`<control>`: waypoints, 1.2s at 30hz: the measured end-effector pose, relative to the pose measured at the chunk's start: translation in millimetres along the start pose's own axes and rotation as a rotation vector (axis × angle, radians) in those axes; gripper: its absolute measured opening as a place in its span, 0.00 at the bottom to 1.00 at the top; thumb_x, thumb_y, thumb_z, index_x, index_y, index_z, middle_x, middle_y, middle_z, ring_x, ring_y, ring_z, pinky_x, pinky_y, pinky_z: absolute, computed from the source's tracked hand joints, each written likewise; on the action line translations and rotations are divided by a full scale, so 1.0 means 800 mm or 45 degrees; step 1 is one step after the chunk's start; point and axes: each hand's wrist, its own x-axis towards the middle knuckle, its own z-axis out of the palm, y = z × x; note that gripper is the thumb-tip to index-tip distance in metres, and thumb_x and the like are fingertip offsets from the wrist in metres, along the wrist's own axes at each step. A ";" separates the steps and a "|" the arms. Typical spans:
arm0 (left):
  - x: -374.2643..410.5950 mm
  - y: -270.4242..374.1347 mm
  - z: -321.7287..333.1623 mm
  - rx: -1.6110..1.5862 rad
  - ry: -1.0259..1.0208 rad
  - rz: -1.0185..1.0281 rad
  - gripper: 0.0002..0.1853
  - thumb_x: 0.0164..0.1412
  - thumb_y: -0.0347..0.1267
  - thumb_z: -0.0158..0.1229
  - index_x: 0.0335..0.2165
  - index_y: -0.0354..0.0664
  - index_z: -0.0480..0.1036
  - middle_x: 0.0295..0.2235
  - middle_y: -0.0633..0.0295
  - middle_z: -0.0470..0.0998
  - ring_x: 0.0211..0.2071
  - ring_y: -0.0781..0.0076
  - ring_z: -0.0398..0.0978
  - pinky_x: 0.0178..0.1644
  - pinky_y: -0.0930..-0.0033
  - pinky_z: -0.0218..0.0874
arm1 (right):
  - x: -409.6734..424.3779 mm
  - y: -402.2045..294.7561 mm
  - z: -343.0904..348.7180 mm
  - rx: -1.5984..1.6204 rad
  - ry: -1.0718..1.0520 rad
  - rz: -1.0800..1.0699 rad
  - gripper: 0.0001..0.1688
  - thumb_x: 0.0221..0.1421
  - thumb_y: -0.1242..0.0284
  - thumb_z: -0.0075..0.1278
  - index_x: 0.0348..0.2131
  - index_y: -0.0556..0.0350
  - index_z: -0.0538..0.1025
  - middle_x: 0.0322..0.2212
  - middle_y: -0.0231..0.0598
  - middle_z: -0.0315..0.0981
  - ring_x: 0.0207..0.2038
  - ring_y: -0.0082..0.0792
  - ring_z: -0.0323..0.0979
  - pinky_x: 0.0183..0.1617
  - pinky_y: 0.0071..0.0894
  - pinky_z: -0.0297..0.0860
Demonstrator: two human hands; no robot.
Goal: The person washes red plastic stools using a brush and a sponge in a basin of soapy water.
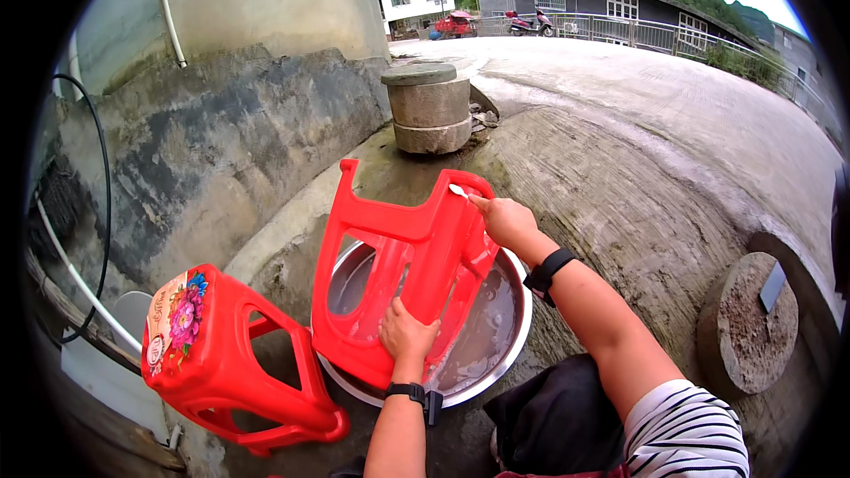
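Note:
A red plastic stool lies tilted across a wide metal basin of cloudy, sudsy water, its legs pointing up and away from me. My left hand presses on the stool near its seat end and holds it. At the end of an upper leg, my right hand grips a small white tool, which looks like a brush and touches the red plastic. The fingers cover most of its handle. Beside the basin on the left stands a second red stool, with a flower print on its seat.
A lidded concrete cylinder stands beyond the basin, near a stained wall. On the right, a flat dark object lies on a round concrete block. A black hose and a white pipe run along the left.

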 end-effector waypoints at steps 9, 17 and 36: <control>0.013 -0.008 0.004 0.009 0.001 0.023 0.49 0.33 0.46 0.73 0.52 0.40 0.60 0.44 0.50 0.71 0.47 0.49 0.70 0.51 0.50 0.59 | -0.028 0.033 -0.006 -0.072 -0.017 0.093 0.23 0.60 0.72 0.39 0.52 0.32 0.74 0.38 0.43 0.77 0.41 0.44 0.76 0.40 0.44 0.72; 0.013 0.004 -0.005 -0.005 -0.052 -0.045 0.45 0.34 0.44 0.73 0.50 0.39 0.62 0.44 0.51 0.72 0.46 0.51 0.71 0.49 0.50 0.62 | -0.005 -0.014 -0.004 -0.069 0.046 -0.070 0.31 0.56 0.77 0.39 0.57 0.31 0.68 0.35 0.46 0.77 0.37 0.46 0.77 0.39 0.45 0.72; 0.019 -0.011 0.008 -0.154 0.026 0.089 0.46 0.33 0.43 0.73 0.50 0.36 0.60 0.43 0.48 0.73 0.44 0.50 0.72 0.48 0.53 0.64 | 0.049 0.011 0.071 0.328 0.189 -0.155 0.32 0.60 0.72 0.41 0.63 0.44 0.57 0.32 0.60 0.75 0.37 0.58 0.74 0.40 0.52 0.69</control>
